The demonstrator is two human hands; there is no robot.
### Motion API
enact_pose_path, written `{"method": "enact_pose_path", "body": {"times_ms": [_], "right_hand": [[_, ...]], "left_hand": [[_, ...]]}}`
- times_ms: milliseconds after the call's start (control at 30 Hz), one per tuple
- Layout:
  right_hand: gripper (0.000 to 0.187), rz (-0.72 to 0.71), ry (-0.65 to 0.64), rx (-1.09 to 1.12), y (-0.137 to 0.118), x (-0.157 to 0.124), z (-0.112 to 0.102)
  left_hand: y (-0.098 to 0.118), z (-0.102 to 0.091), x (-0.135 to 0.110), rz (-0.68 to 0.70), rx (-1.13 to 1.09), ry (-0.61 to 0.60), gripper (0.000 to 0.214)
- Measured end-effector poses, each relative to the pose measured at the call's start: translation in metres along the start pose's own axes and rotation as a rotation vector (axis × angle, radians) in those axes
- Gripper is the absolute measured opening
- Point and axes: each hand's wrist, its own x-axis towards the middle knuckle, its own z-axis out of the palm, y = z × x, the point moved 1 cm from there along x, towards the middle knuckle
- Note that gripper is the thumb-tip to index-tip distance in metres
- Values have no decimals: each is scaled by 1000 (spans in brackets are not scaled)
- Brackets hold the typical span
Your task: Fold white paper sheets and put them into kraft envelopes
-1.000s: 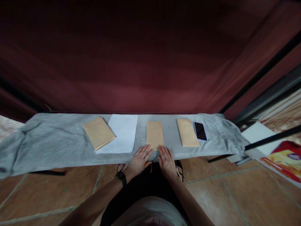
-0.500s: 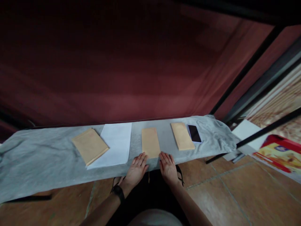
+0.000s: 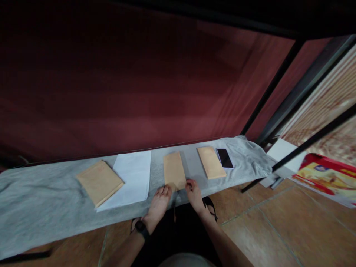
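A brown paper envelope lies lengthwise in front of me on the grey cloth. At its near left corner, my left hand has its fingers bent over the edge, closed on the paper. My right hand pinches the near right corner between thumb and fingers. The near edge looks slightly raised, with a shadow below it. To the right lies a thicker stack of brown envelopes. On the left, another pile of brown envelopes rests partly on white paper sheets.
A phone lies beside the right stack. Grey cloth covers the long narrow table, which backs onto a dark red panel. Black metal bars rise at the right, near a red and yellow box.
My flat hands have curled their fingers onto the envelope's near corners, the right one into a pinch. The view has turned slightly, so the table appears tilted.
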Motion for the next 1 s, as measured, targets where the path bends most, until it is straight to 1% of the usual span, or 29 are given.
{"method": "enact_pose_path", "body": {"times_ms": [67,133,200,267,333,400,467,533,700,833,900,1000], "right_hand": [[25,57,-22,71,-1,1,7],[32,126,-44,160,0,-1,17],[39,191,-52,250,0,-4,28],[43,240,-41,323,-1,-7,36],[45,268,-16,376,-2,-8,38],[46,273,19,414,-4,-5,32],[45,258,62,438,-5,1,19],[44,231,103,447,-8,12,-1],[39,156,219,410,-11,45,-64],[40,115,309,353,-5,65,-111],[41,106,337,326,-1,73,-129],[42,113,365,280,8,84,-149]], "left_hand": [[1,2,-2,-11,-14,34,48],[0,6,-4,-22,-45,87,42],[-3,11,-6,-48,-95,161,34],[-6,15,-7,-76,-163,247,32],[-10,18,-9,-81,-228,320,34],[-12,20,-11,-69,-259,352,38],[-12,21,-13,-57,-245,352,41],[-10,22,-14,-58,-212,346,42],[-8,22,-15,-51,-156,344,42],[-8,21,-14,-38,-133,361,42],[-9,21,-14,-28,-133,364,42],[-8,19,-14,-24,-127,362,42]]}}
